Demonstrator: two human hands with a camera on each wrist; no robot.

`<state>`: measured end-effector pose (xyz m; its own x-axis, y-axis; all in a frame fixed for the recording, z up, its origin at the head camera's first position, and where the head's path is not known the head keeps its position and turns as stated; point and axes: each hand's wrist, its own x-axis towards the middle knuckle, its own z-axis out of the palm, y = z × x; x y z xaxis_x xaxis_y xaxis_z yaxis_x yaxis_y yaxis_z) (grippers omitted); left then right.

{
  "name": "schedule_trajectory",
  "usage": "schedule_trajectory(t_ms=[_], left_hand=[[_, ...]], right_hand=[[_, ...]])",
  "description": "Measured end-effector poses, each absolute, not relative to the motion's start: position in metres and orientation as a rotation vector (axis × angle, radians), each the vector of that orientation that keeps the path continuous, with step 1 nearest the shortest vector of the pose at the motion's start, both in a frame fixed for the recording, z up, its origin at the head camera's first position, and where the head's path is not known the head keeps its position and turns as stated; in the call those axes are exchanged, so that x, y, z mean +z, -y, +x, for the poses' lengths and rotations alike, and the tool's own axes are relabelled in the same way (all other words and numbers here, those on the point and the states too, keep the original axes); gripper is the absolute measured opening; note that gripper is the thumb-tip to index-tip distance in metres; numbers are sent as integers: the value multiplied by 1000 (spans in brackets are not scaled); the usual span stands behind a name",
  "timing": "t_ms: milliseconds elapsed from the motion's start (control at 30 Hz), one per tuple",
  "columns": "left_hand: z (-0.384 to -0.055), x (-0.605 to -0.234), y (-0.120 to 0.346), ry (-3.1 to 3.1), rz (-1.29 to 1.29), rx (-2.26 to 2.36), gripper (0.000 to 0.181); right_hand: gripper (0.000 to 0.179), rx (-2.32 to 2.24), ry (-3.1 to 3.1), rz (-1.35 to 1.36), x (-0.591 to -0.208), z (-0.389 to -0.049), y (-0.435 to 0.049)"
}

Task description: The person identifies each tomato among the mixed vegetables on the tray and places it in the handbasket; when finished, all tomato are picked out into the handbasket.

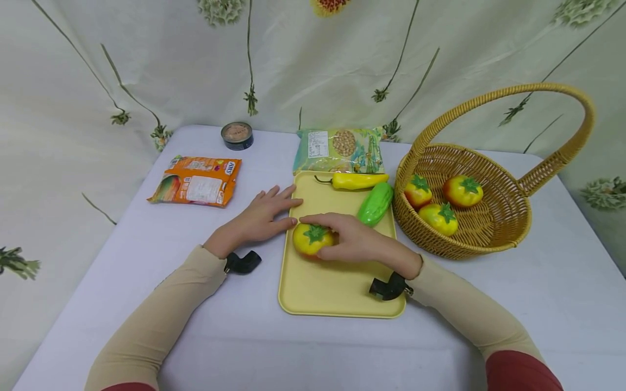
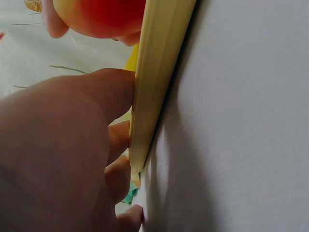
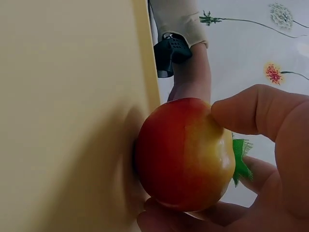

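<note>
My right hand [image 1: 357, 239] grips a yellow-and-red toy tomato [image 1: 307, 243] with a green leafy top, thumb on one side and fingers on the other. In the right wrist view the tomato [image 3: 186, 154] sits right at the surface of the yellow tray [image 1: 337, 296]. The left hand [image 1: 261, 217] lies with spread fingers at the tray's left edge; in the left wrist view its fingertips touch the rim [image 2: 152, 92]. Behind the right hand, a green cucumber-like vegetable [image 1: 375, 203] and a yellow pepper [image 1: 359, 181] lie at the tray's far end.
A wicker basket [image 1: 464, 250] with a tall handle stands right of the tray, holding three similar tomatoes [image 1: 463, 191]. Beyond the tray lies a green bag [image 1: 339, 151]. An orange packet [image 1: 198, 181] and an opened round can [image 1: 237, 135] are at the back left.
</note>
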<state>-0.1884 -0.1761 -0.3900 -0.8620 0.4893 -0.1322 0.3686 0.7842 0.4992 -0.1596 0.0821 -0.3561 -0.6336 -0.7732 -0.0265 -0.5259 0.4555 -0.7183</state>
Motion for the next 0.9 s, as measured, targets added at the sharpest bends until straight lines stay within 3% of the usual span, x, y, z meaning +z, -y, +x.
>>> schedule_trajectory(t_ms=[300, 567, 900], left_hand=[[-188, -391, 176, -2719, 675, 686, 55], [-188, -391, 176, -2722, 671, 679, 55], [-188, -388, 175, -2713, 666, 688, 56]], right_hand=[[67, -969, -2297, -1186, -363, -156, -79], [57, -976, -2313, -1229, -367, -157, -78], [66, -1057, -2322, -1111, -366, -160, -80]])
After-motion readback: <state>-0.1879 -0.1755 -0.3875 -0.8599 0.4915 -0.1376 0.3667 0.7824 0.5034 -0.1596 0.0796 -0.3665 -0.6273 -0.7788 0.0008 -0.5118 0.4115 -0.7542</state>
